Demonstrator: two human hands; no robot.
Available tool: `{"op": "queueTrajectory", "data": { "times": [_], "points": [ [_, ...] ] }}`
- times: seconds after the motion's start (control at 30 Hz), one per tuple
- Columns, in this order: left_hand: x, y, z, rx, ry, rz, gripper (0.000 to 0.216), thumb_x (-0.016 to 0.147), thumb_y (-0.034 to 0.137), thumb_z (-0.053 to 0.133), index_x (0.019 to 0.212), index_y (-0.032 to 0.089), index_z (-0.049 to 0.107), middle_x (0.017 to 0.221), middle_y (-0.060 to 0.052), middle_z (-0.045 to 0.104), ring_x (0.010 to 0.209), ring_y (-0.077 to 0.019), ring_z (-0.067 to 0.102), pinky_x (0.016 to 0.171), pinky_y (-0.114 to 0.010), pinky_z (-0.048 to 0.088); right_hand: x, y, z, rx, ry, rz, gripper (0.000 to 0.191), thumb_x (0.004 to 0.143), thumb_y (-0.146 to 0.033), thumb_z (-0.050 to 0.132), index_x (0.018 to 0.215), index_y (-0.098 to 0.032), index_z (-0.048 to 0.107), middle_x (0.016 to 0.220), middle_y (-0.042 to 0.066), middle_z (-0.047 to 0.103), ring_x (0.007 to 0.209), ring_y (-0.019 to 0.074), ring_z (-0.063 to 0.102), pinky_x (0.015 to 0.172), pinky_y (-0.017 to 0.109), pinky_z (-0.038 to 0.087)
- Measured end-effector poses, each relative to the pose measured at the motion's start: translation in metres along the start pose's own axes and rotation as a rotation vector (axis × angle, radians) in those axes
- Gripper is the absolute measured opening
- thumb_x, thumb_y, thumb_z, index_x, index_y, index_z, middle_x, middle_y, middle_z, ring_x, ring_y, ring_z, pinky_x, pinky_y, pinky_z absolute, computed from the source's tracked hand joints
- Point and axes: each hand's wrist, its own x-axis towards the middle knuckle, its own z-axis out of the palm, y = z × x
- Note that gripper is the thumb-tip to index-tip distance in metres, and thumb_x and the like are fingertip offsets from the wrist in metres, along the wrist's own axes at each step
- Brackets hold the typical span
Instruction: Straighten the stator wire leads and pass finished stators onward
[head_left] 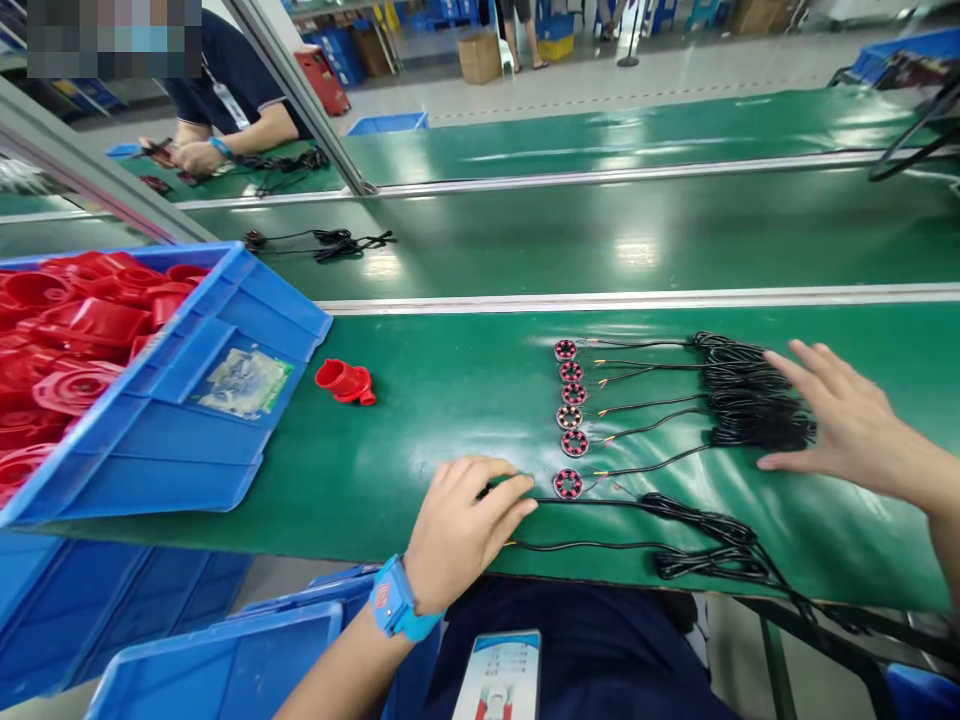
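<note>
My left hand [465,520], with a blue band at its wrist, has its fingers curled around a dark, mostly hidden part with a thin curved rim, at the end of a black cable [592,502]. My right hand [847,420] is open, fingers spread, at the right end of several coiled black cables [757,390]. Left of those coils, a column of small round parts [571,417] with mostly red segments lies on the green table [450,400]. Thin stripped wires reach toward them. Two more cable coils [705,540] lie nearer me.
A blue bin [247,440] of red plastic housings stands at the left; one red housing [345,382] lies beside it. Beyond the white rail [600,300] are more black cables [330,243]. A person [240,110] handles cables across the line. Blue bins [225,660] stand below the table.
</note>
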Motion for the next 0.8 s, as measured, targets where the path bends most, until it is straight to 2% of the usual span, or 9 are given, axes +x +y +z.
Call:
{"op": "queueTrajectory", "data": {
  "times": [0.1, 0.17, 0.27, 0.4, 0.5, 0.6, 0.7, 0.8],
  "points": [
    [0.016, 0.009, 0.015, -0.019, -0.07, 0.111, 0.021, 0.105, 0.034, 0.046, 0.109, 0.022, 0.064, 0.102, -0.002, 0.063, 0.095, -0.0188, 0.055, 0.082, -0.034, 0.037, 0.033, 0.016, 0.011, 0.01, -0.146, -0.041, 0.119, 0.07, -0.075, 0.069, 0.16, -0.025, 0.009, 0.163, 0.016, 0.007, 0.149, 0.0415, 0.008, 0.113, 0.062, 0.026],
    [0.02, 0.011, 0.026, 0.005, -0.119, 0.136, 0.026, 0.107, 0.035, 0.041, 0.109, 0.021, 0.063, 0.093, -0.002, 0.064, 0.086, -0.0183, 0.057, 0.078, -0.034, 0.038, 0.047, 0.021, 0.015, 0.024, -0.241, -0.041, 0.126, 0.065, -0.065, 0.078, 0.16, -0.026, 0.005, 0.163, 0.017, 0.003, 0.149, 0.0407, 0.005, 0.113, 0.062, 0.027],
    [0.02, 0.009, 0.037, 0.036, -0.163, 0.103, 0.03, 0.108, 0.034, 0.033, 0.111, 0.023, 0.061, 0.081, 0.002, 0.064, 0.068, -0.0165, 0.056, 0.069, -0.033, 0.038, 0.059, 0.024, 0.02, 0.081, -0.333, -0.042, 0.131, 0.063, -0.069, 0.076, 0.16, -0.024, 0.002, 0.163, 0.019, 0.007, 0.149, 0.0409, 0.011, 0.113, 0.061, 0.029],
    [0.016, 0.006, 0.042, -0.006, -0.247, 0.082, 0.037, 0.109, 0.039, 0.026, 0.108, 0.025, 0.06, 0.079, 0.004, 0.065, 0.065, -0.0151, 0.06, 0.065, -0.032, 0.038, 0.061, 0.026, 0.022, 0.067, -0.332, -0.026, 0.125, 0.063, -0.074, 0.071, 0.16, -0.025, 0.01, 0.157, 0.018, 0.025, 0.142, 0.0453, 0.028, 0.104, 0.066, 0.038],
    [0.02, 0.006, 0.045, 0.065, -0.221, 0.088, 0.039, 0.108, 0.043, 0.028, 0.1, 0.025, 0.062, 0.076, 0.003, 0.062, 0.064, -0.017, 0.058, 0.064, -0.034, 0.036, 0.059, 0.02, 0.017, 0.079, -0.289, -0.058, 0.108, 0.067, -0.061, 0.07, 0.157, -0.023, 0.022, 0.149, 0.018, 0.037, 0.134, 0.0439, 0.039, 0.101, 0.061, 0.044],
    [0.029, 0.006, 0.048, 0.227, -0.132, 0.058, 0.034, 0.108, 0.034, 0.034, 0.098, 0.024, 0.064, 0.072, 0.002, 0.058, 0.063, -0.0191, 0.055, 0.062, -0.036, 0.034, 0.056, 0.012, 0.011, 0.111, -0.242, -0.101, 0.089, 0.07, -0.04, 0.065, 0.15, -0.021, 0.033, 0.127, 0.016, 0.054, 0.114, 0.0345, 0.055, 0.095, 0.047, 0.05],
    [0.035, 0.005, 0.039, 0.264, -0.093, 0.02, 0.03, 0.107, 0.036, 0.037, 0.116, 0.023, 0.062, 0.081, 0.0, 0.062, 0.071, -0.0199, 0.057, 0.067, -0.036, 0.038, 0.051, 0.01, 0.006, 0.095, -0.249, -0.068, 0.082, 0.069, -0.031, 0.061, 0.147, -0.021, 0.037, 0.11, 0.012, 0.06, 0.095, 0.0294, 0.06, 0.083, 0.041, 0.052],
    [0.023, 0.004, 0.017, 0.221, -0.061, 0.025, 0.045, 0.104, 0.053, 0.038, 0.131, 0.021, 0.055, 0.109, -0.005, 0.066, 0.098, -0.0222, 0.061, 0.085, -0.037, 0.043, 0.045, 0.009, 0.0, 0.082, -0.313, 0.023, 0.084, 0.069, -0.029, 0.061, 0.149, -0.023, 0.034, 0.113, 0.011, 0.06, 0.095, 0.0293, 0.061, 0.081, 0.04, 0.052]
  ]
}}
